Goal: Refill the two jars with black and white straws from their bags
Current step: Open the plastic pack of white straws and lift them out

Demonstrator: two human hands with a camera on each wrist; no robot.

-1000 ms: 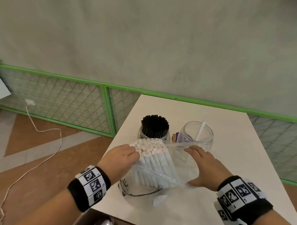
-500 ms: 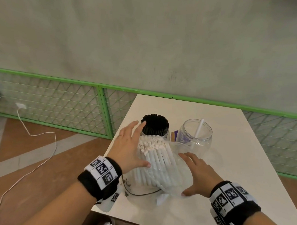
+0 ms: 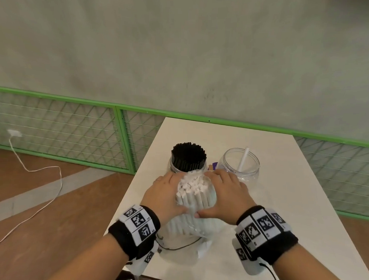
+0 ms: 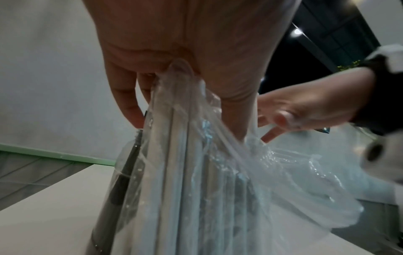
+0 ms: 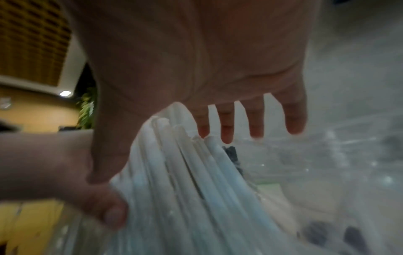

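Observation:
A bundle of white straws [image 3: 193,189] in a clear plastic bag [image 3: 199,228] stands upright on the white table [image 3: 281,206]. My left hand [image 3: 166,193] wraps its left side and my right hand [image 3: 225,193] wraps its right side, thumbs meeting in front. The left wrist view shows the left hand [image 4: 174,51] gripping the bagged straws [image 4: 185,172]. The right wrist view shows the right hand [image 5: 196,60] over the straw tops [image 5: 185,172]. Behind stand a jar full of black straws [image 3: 188,158] and a clear jar [image 3: 240,169] holding one white straw [image 3: 243,160].
The table's left edge [image 3: 133,190] lies close beside my left hand. A small purple item [image 3: 214,165] sits between the jars. A thin black cable [image 3: 182,247] runs under the bag. A green mesh fence [image 3: 120,144] and a white floor cable [image 3: 52,198] lie beyond.
My left hand, spread open above the bundle half a second ago, now grips it. My right hand moved from the bag's right side onto the bundle, which now stands more upright.

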